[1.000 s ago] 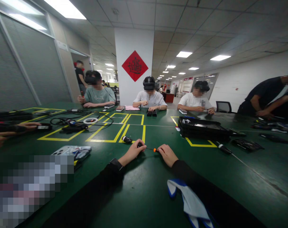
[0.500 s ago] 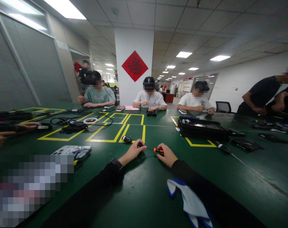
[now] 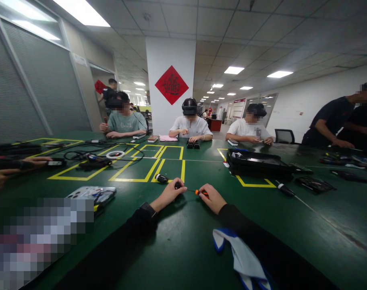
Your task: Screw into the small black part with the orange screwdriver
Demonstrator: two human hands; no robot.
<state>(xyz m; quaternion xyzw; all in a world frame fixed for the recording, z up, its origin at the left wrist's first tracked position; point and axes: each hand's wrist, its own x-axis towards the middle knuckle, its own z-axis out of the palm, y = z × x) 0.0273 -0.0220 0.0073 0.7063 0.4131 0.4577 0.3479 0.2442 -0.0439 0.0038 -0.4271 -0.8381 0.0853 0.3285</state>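
Observation:
My right hand (image 3: 212,198) is closed around the orange and black handle of a screwdriver (image 3: 198,192). Its thin shaft points left toward my left hand (image 3: 168,195). Between the fingers of that left hand sits a small black part (image 3: 177,185), its kind hidden by the grip; the shaft's tip reaches it or ends very close to it. Just beyond my left hand lies a black and white cylindrical object (image 3: 161,178) on the green table (image 3: 183,245). A white and blue glove (image 3: 245,255) rests beside my right forearm.
Right of centre stands a long black tray-like housing (image 3: 258,160), with another black and white cylinder (image 3: 285,189) in front. Cables and a white coil (image 3: 115,154) lie to the left, near a clear bag (image 3: 92,192). Several people sit opposite; another person's hands are at the left edge.
My right hand has turned the screwdriver handle slightly in its fingers. My left hand stays in almost the same place with the black part.

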